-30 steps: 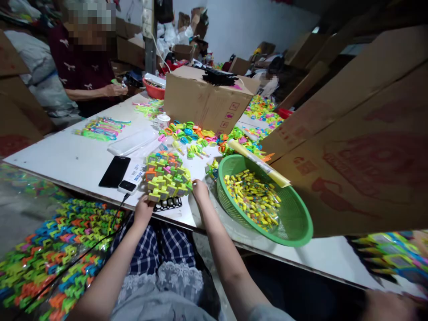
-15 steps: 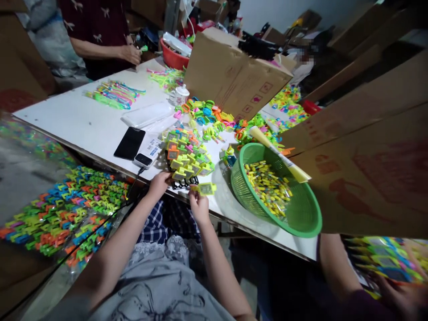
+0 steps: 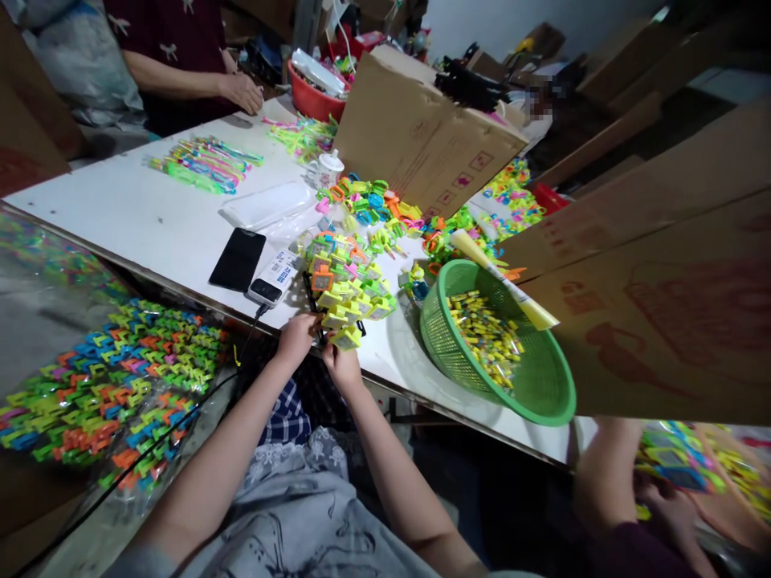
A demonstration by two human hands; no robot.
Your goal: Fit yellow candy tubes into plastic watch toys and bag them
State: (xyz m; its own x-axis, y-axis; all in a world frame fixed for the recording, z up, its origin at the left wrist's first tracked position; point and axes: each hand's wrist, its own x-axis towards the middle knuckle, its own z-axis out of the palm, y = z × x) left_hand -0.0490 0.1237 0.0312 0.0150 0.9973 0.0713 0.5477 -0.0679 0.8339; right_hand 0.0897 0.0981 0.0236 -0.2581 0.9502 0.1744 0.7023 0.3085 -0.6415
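Observation:
A stack of small bright plastic toy pieces (image 3: 346, 277) sits on a black rack at the near edge of the white table (image 3: 150, 225). My right hand (image 3: 342, 363) is closed on a yellow-green toy piece (image 3: 347, 339) just in front of the stack. My left hand (image 3: 297, 337) is closed at the black rack's near corner, beside the right hand; what its fingers grip is not clear. Both hands nearly touch each other at the table's edge.
A green basket (image 3: 545, 393) of small yellow parts stands to the right. A black phone (image 3: 238, 258), a power bank (image 3: 271, 281) and a cardboard box (image 3: 422, 140) lie on the table. Another person's hand (image 3: 241, 92) works at the far side; a third person's arm (image 3: 608, 482) is lower right.
My right hand, holding a yellow-green piece off to the right, has brought it back against the stack's front. My left hand stayed at the rack corner. The camera shifted slightly.

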